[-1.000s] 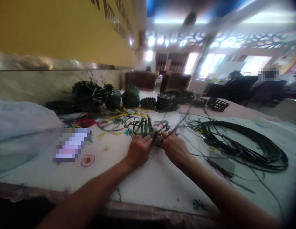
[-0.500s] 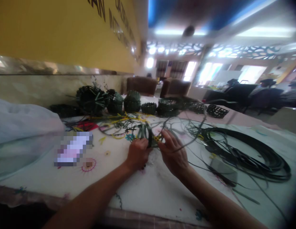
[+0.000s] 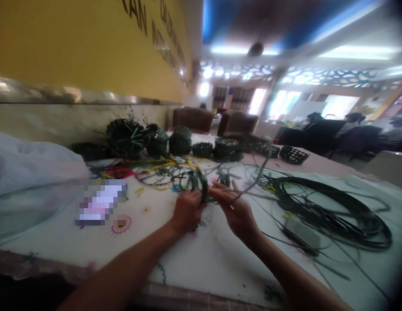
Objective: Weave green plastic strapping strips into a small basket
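Note:
My left hand [image 3: 188, 210] is closed on the base of a partly woven dark green basket [image 3: 197, 179], whose loose strips stand up and loop above the fist. Close on its right is my right hand [image 3: 238, 211], its fingers stretched toward the weave. A thin green strip [image 3: 261, 170] passes at these fingers and arcs up to the right; it appears to be held between them, though blur hides the exact grip. More cut strips [image 3: 224, 176] stick up just behind the right fingertips.
Several finished green baskets [image 3: 180, 140] line the table's back. A large coil of dark strip [image 3: 372, 224] lies right, near a small clear box [image 3: 302, 233]. A blurred-out phone-like item [image 3: 102, 201] and a white plastic bag [image 3: 32, 168] are left. People sit in the far background.
My right hand's fingers have straightened and shifted slightly left toward the weave. The thin strip's arc has moved a little left. My left hand keeps its hold.

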Demonstrator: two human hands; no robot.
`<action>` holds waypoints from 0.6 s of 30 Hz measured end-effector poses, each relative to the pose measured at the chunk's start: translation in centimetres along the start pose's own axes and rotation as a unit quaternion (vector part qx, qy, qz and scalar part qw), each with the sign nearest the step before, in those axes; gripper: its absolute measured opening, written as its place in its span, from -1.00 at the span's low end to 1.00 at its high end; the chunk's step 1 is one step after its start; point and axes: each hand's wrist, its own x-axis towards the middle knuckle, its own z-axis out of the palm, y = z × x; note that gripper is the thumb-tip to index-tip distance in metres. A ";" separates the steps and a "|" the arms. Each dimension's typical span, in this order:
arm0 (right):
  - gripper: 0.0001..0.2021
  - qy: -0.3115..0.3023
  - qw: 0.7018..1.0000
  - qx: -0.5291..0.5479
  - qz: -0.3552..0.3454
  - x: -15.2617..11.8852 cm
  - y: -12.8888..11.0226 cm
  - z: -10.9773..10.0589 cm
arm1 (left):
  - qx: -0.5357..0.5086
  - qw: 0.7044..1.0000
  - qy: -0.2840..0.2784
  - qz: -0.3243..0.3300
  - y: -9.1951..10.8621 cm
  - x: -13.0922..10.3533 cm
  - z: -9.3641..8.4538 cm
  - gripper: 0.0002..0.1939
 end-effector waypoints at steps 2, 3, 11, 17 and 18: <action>-0.74 0.047 0.992 0.087 0.083 0.4 -0.2 -0.6 | 0.006 1.000 -0.005 0.004 0.0 0.0 0.0 -0.93; -0.72 0.082 0.980 0.137 0.120 0.6 -0.2 -1.1 | 0.007 1.000 -0.005 0.004 0.0 0.0 -0.1 -0.92; -0.68 0.303 0.797 0.454 0.260 3.5 2.0 -7.1 | -0.102 0.991 0.055 -0.060 -0.9 0.3 -0.2 -0.94; -0.83 0.440 0.658 0.477 0.383 3.8 7.2 -12.8 | -0.115 0.986 0.096 -0.078 -2.1 0.5 -0.6 -0.89; -0.78 0.461 0.643 0.468 0.393 3.7 7.8 -13.8 | -0.114 0.985 0.103 -0.078 -2.2 0.6 -0.6 -0.89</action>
